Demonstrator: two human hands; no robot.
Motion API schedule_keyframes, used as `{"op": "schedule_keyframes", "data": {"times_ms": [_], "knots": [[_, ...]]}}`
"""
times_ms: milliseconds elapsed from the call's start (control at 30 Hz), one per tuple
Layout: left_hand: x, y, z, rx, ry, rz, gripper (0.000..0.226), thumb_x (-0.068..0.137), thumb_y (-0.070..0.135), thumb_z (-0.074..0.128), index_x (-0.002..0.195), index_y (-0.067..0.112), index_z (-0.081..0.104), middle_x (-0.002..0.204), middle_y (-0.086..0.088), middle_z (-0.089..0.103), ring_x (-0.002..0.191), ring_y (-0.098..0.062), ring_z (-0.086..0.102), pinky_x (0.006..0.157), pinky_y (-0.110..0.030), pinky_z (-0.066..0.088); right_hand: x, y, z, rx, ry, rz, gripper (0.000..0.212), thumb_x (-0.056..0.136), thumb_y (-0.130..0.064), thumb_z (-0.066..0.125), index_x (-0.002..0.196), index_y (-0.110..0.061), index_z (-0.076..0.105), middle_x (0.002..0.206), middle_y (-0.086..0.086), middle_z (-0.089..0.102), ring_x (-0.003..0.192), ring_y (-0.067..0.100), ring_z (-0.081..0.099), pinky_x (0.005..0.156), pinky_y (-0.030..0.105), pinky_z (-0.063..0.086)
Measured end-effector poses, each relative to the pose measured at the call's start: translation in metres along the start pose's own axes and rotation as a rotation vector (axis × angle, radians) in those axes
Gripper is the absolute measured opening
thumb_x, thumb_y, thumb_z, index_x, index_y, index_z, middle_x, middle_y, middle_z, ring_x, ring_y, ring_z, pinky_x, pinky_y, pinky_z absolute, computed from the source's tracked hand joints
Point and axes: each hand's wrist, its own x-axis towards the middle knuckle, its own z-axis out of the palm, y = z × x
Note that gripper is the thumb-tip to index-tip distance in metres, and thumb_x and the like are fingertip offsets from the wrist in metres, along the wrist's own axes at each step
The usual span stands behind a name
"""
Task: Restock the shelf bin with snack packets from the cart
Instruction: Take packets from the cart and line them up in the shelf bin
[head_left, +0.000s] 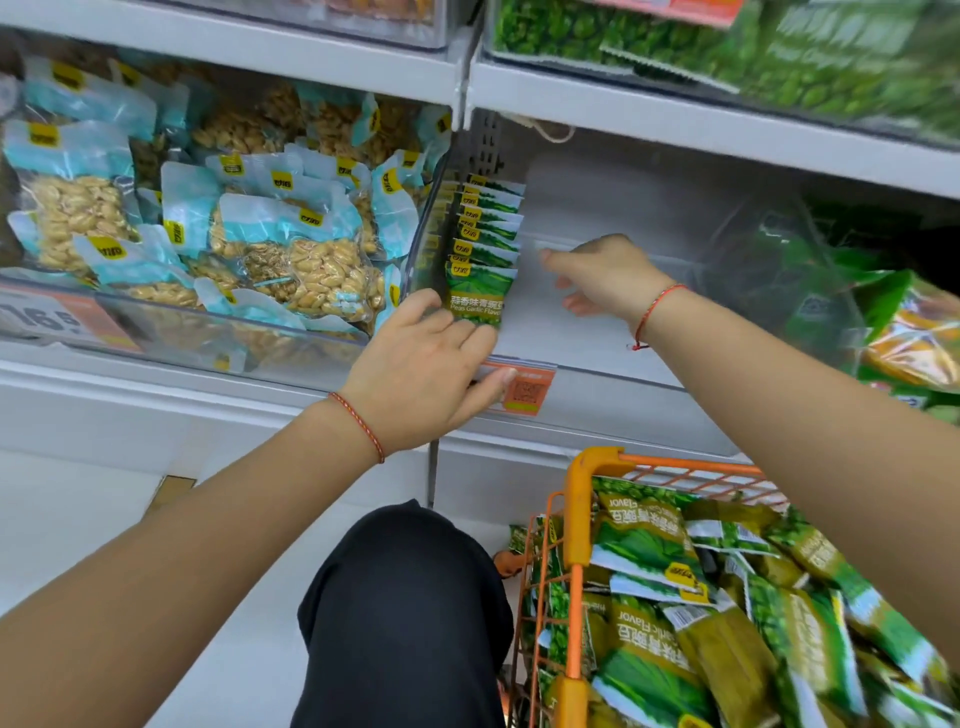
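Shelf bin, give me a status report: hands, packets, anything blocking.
Left hand steadying the packet row at bin's left wall. Right hand empty, open inside the bin. Cart full. Nothing blocking.

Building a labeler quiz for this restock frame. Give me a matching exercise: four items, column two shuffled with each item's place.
Items:
1. Row of upright green pea packets
2. Pale blue clear peanut packets
3. Loose pile of green pea packets
4. Orange price label

Places:
A. In the orange wire cart
B. On the clear bin's front edge
C. Against that bin's left wall, by the left hand
D. In the neighbouring bin to the left

Pairs: 1-C, 2-D, 3-A, 4-B
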Motion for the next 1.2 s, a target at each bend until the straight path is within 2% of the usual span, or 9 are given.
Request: {"op": "schedule_keyframes", "data": {"times_ms": [100,400,633,800,967,1033,1100,1133,1200], "knots": [[0.005,0.006,-0.011,-0.057,-0.031,-0.058,0.044,0.095,0.044,0.036,0.094,0.01,0.063,0.077,-0.006,0.066,0.071,-0.028,0.06,0.085,-0.039,0.035,-0.041,0.014,-0.033,-0.023,0.129,-0.137,0.023,0.088,-0.024,0.059,0.083,-0.004,0.07,0.085,0.014,0.071,0.071,0.022,0.065,0.085,0.04,0.055],[0.072,0.108,-0.073,-0.396,-0.017,0.04,0.026,0.089,0.026,0.042,0.09,0.015,0.066,0.079,0.0,0.066,0.074,-0.026,0.059,0.065,-0.034,0.041,-0.173,0.086,-0.123,-0.175,0.282,-0.227,0.014,0.09,-0.018,0.057,0.081,-0.019,0.069,0.071,-0.001,0.07,0.067,0.016,0.066,0.072,0.034,0.053],[0.101,0.204,-0.068,-0.675,-0.416,0.101,0.03,0.093,0.014,0.047,0.116,0.021,0.064,0.115,-0.004,0.067,0.106,-0.027,0.06,0.087,-0.037,0.048,-0.241,0.161,-0.197,-0.717,0.199,0.179,0.018,0.09,-0.024,0.057,0.081,-0.01,0.064,0.079,0.013,0.064,0.091,0.033,0.06,0.073,0.034,0.044],[0.12,0.258,-0.044,-0.611,-0.727,0.209,0.066,0.086,-0.008,0.043,0.144,0.023,0.038,0.144,-0.006,0.046,0.127,-0.025,0.046,0.097,-0.034,0.044,-0.269,0.212,-0.183,-0.773,0.048,0.351,0.034,0.09,-0.031,0.061,0.116,-0.009,0.06,0.115,0.013,0.063,0.107,0.029,0.058,0.088,0.033,0.049],[0.133,0.277,-0.026,-0.553,-0.894,0.284,0.069,0.094,0.019,0.057,0.152,0.019,0.018,0.155,-0.007,0.026,0.141,-0.024,0.026,0.113,-0.034,0.028,-0.27,0.222,-0.168,-0.815,0.041,0.354,0.035,0.093,-0.02,0.055,0.127,-0.011,0.052,0.119,0.011,0.059,0.108,0.028,0.058,0.084,0.036,0.05],[0.134,0.277,-0.023,-0.547,-0.892,0.276,0.073,0.089,0.026,0.066,0.149,0.018,0.026,0.15,-0.007,0.033,0.138,-0.023,0.03,0.112,-0.032,0.027,-0.272,0.22,-0.166,-0.838,0.027,0.36,0.025,0.093,-0.01,0.05,0.118,-0.009,0.053,0.116,0.012,0.058,0.107,0.029,0.057,0.076,0.034,0.046],[0.135,0.277,-0.024,-0.521,-0.845,0.304,0.067,0.084,0.029,0.071,0.142,0.019,0.039,0.14,-0.005,0.044,0.131,-0.022,0.037,0.108,-0.033,0.033,-0.274,0.22,-0.165,-0.872,0.036,0.373,0.007,0.091,-0.003,0.046,0.087,-0.008,0.047,0.098,0.01,0.056,0.101,0.031,0.056,0.07,0.033,0.041],[0.136,0.278,-0.024,-0.496,-0.822,0.327,0.062,0.082,0.031,0.072,0.137,0.021,0.045,0.135,-0.004,0.047,0.128,-0.022,0.04,0.106,-0.033,0.034,-0.275,0.218,-0.165,-0.868,0.054,0.376,0.016,0.09,-0.001,0.046,0.077,-0.009,0.041,0.086,0.008,0.051,0.096,0.031,0.055,0.069,0.032,0.04],[0.14,0.278,-0.026,-0.488,-0.793,0.33,0.053,0.08,0.035,0.074,0.127,0.023,0.053,0.125,-0.002,0.05,0.12,-0.023,0.044,0.1,-0.034,0.037,-0.275,0.219,-0.165,-0.842,0.076,0.361,0.009,0.088,0.0,0.048,0.083,-0.007,0.048,0.082,0.007,0.048,0.094,0.031,0.056,0.069,0.032,0.042]]}}
